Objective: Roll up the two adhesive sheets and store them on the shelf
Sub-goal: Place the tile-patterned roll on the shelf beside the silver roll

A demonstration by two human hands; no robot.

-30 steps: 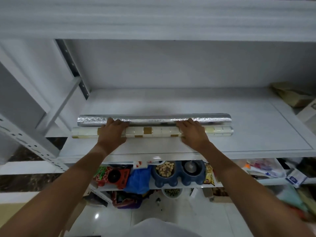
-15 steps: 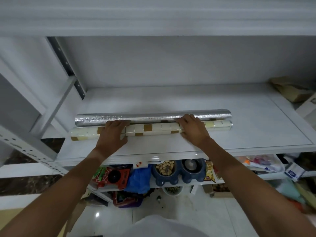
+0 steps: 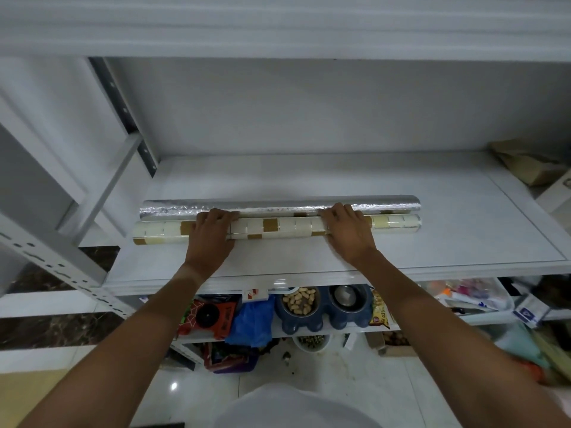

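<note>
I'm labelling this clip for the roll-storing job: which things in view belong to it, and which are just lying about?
Part of the job:
- silver roll
- tile-pattern roll
- left hand and right hand, both lying over the tile-pattern roll
- white shelf

Just lying about:
- cardboard box
- blue double bowl with peanuts
- blue bag

Crinkled shiny foil roll (image 3: 278, 206), glossy tile-patterned roll (image 3: 278, 228), matt white shelf (image 3: 432, 236).
</note>
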